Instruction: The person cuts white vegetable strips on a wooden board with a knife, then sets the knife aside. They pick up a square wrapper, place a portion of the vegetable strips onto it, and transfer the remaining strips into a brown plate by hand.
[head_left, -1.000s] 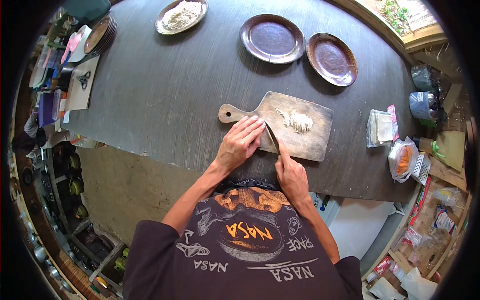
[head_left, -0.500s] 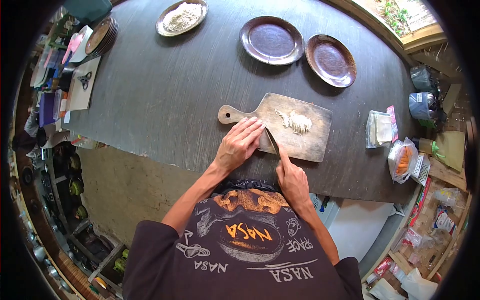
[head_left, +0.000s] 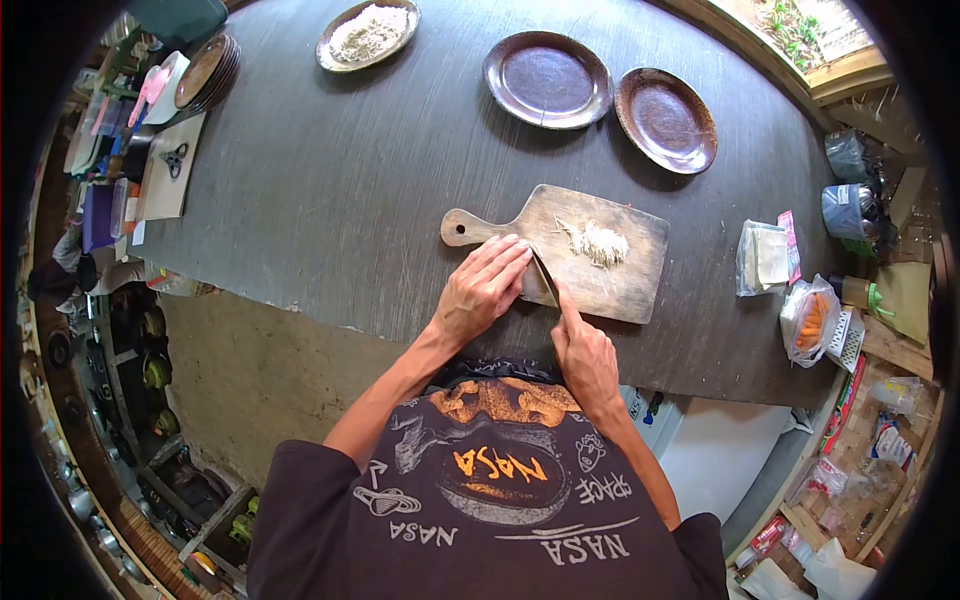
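A wooden cutting board (head_left: 630, 285) lies near the table's front edge, its handle pointing left. On it is a small heap of pale, thin shreds (head_left: 597, 243). My right hand (head_left: 588, 352) is closed round the handle of a dark-bladed knife (head_left: 546, 275), whose blade slants up and left to the fingertips of my other hand. My left hand (head_left: 485, 283) rests on the board's left part with its fingers pressed together. Whatever lies beneath those fingers is mostly hidden.
Two brown plates (head_left: 548, 80) (head_left: 667, 121) and a plate of pale shreds (head_left: 368, 37) stand farther back on the table (head_left: 330, 170). At right are a wrapped pack (head_left: 763, 258) and bagged carrots (head_left: 811, 320). Scissors (head_left: 175, 160) and stacked plates (head_left: 205, 75) are at left.
The view has shifted slightly, so the table items appear a little farther right. Both hands stay at the board, and the knife blade has barely moved.
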